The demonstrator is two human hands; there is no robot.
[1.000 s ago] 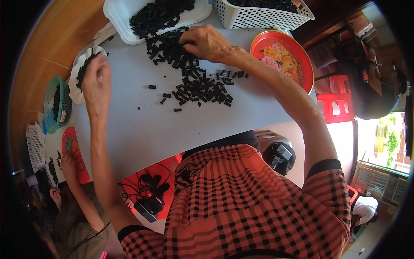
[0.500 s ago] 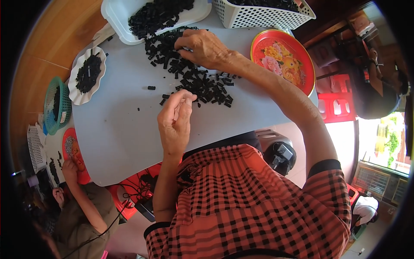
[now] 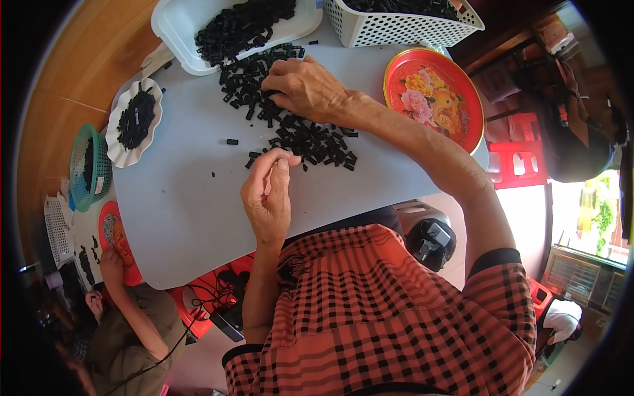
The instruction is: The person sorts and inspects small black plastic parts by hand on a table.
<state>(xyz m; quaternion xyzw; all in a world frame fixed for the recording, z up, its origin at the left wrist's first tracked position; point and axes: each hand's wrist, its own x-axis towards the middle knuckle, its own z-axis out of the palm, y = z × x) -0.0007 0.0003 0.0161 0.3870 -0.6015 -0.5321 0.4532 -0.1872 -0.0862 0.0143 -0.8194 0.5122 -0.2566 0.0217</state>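
A heap of small black plastic pieces (image 3: 310,135) is spread over the grey table (image 3: 191,211). My right hand (image 3: 307,86) lies palm down on the far part of the heap, fingers curled among the pieces. My left hand (image 3: 267,195) rests near the heap's front edge with its fingertips pinched together at a black piece; whether it holds one I cannot tell. A white scalloped plate (image 3: 134,122) with sorted black pieces sits at the table's left edge.
A white tray (image 3: 178,26) and a white perforated basket (image 3: 403,26), both with black pieces, stand at the far edge. A red flowered tray (image 3: 432,99) lies at right. A green basket (image 3: 89,165) sits at far left. Another person's hand (image 3: 112,261) touches a red tray below left.
My left hand came back from the white plate at left to the front edge of the heap. My right hand stayed on the heap's far part.
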